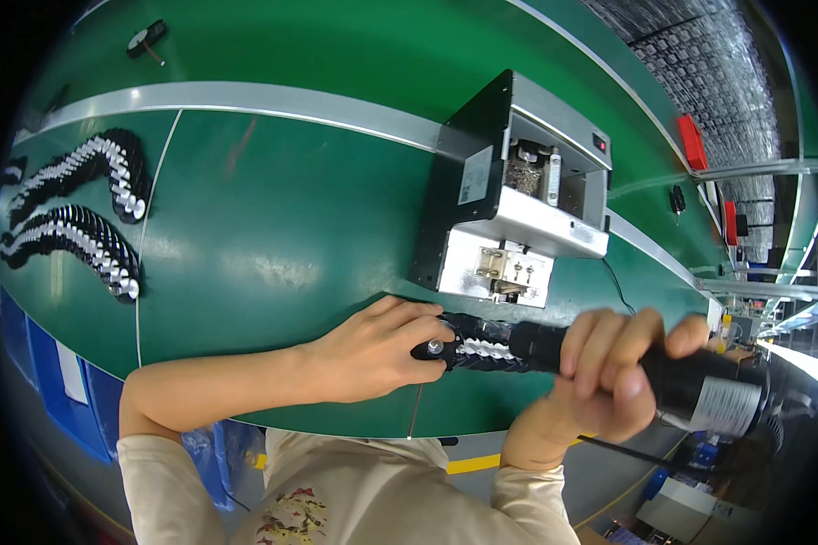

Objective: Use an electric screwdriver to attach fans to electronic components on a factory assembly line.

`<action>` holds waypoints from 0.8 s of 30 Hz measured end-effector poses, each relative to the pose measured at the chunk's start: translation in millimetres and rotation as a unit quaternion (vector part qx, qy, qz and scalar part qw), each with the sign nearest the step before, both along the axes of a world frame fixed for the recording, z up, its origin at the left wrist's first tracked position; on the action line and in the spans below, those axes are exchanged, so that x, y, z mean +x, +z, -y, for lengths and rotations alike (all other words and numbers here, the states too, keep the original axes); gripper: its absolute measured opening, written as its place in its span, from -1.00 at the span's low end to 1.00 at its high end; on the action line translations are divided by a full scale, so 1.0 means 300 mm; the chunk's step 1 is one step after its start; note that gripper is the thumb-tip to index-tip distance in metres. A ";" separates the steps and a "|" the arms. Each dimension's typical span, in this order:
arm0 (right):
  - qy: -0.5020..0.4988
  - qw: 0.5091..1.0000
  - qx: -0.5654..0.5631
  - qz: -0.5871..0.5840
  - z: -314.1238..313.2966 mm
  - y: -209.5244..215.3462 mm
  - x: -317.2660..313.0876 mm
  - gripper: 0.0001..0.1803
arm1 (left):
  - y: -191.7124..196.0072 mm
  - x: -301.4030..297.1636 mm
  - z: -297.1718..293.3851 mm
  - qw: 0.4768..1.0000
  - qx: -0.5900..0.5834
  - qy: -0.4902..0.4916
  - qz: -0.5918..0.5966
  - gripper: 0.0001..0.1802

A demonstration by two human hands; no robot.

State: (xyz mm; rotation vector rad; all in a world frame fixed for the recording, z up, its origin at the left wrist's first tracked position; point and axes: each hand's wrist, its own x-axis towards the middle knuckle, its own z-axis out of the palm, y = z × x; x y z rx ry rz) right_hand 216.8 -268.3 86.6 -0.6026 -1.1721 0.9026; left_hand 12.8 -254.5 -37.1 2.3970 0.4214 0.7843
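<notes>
My left hand [377,350] is closed on the left end of a row of black pieces with white middles [486,349], which lies along the bench's near side. A small round shiny part shows at its fingertips. My right hand [613,363], slightly blurred, is wrapped round a black electric screwdriver [673,381] with a white label. The tool lies nearly level and its dark front end points left, meeting the row's right end. Its tip is hidden, so contact with a screw cannot be told. Just beyond the row stands a metal screw feeder [550,222].
Two curved rows of black-and-white pieces, a nearer one [73,243] and a farther one [91,163], lie at the left. A small black part with a wire [145,41] is at the far left. Red bins [691,143] stand far right; a blue bin [59,391] sits below the bench.
</notes>
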 end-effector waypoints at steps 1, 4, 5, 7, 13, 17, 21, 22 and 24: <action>0.010 1.000 -0.007 0.008 0.031 -0.002 -0.001 -0.50 | 0.003 -0.002 -0.001 1.000 -0.003 -0.004 -0.001 -0.78; 0.033 0.999 -0.015 0.025 0.072 -0.024 -0.014 -0.54 | 0.004 -0.007 0.001 1.000 -0.012 -0.004 0.000 -0.78; 0.044 0.998 -0.006 0.035 0.068 -0.038 -0.022 -0.57 | 0.002 -0.007 0.002 1.000 -0.014 -0.003 0.000 -0.77; 0.037 0.998 -0.009 0.039 0.074 -0.056 -0.046 -0.60 | -0.002 -0.007 0.003 1.000 -0.015 -0.001 0.001 -0.77; 0.016 0.998 -0.037 0.039 0.104 -0.104 -0.061 -0.57 | -0.009 -0.004 -0.001 1.000 0.006 0.005 0.003 -0.80; 0.066 0.992 0.017 0.102 0.103 -0.092 -0.061 -0.54 | 0.008 -0.003 -0.001 1.000 -0.001 0.008 0.009 -0.82; 0.086 0.986 0.025 0.143 0.096 -0.070 -0.068 -0.56 | 0.025 -0.007 0.000 1.000 -0.018 0.001 0.006 -0.79; 0.088 0.986 0.030 0.136 0.094 -0.073 -0.068 -0.56 | 0.029 -0.008 -0.002 1.000 -0.024 -0.005 0.005 -0.78; 0.089 0.988 0.039 0.123 0.094 -0.090 -0.066 -0.58 | 0.034 -0.009 -0.005 0.999 -0.028 -0.016 -0.002 -0.75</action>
